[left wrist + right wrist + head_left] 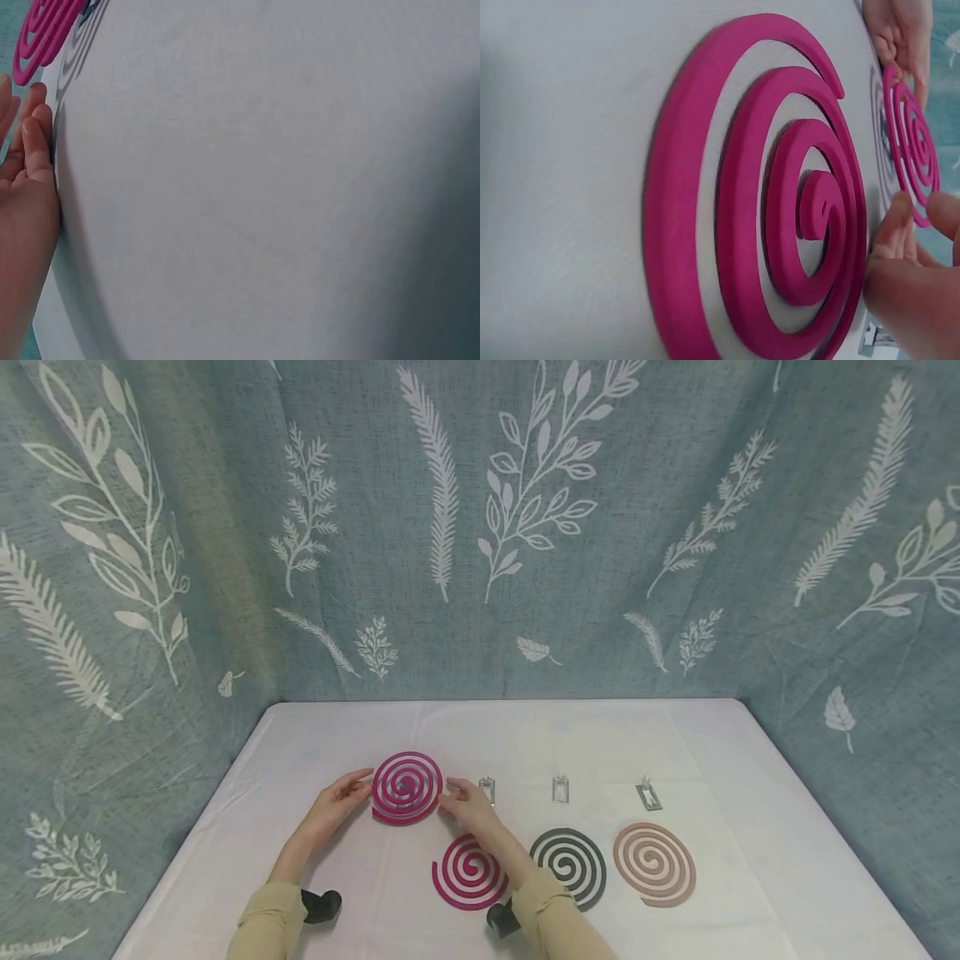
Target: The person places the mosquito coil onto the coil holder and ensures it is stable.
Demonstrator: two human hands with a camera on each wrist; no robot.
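A pink mosquito coil is held flat above the table, its shadow below it in the right wrist view. At its left edge, my left hand pinches the rim with the fingertips; in the left wrist view the coil shows at the top corner. My right hand pinches the opposite rim between thumb and finger. A small metal stand partly shows under the coil's centre. Below my right forearm lies a second pink coil, partly covered in the head view.
A dark green coil and a tan coil lie to the right. Behind them are three metal stands, one close by my right hand, one in the middle and a turned one. Patterned curtains surround the white table.
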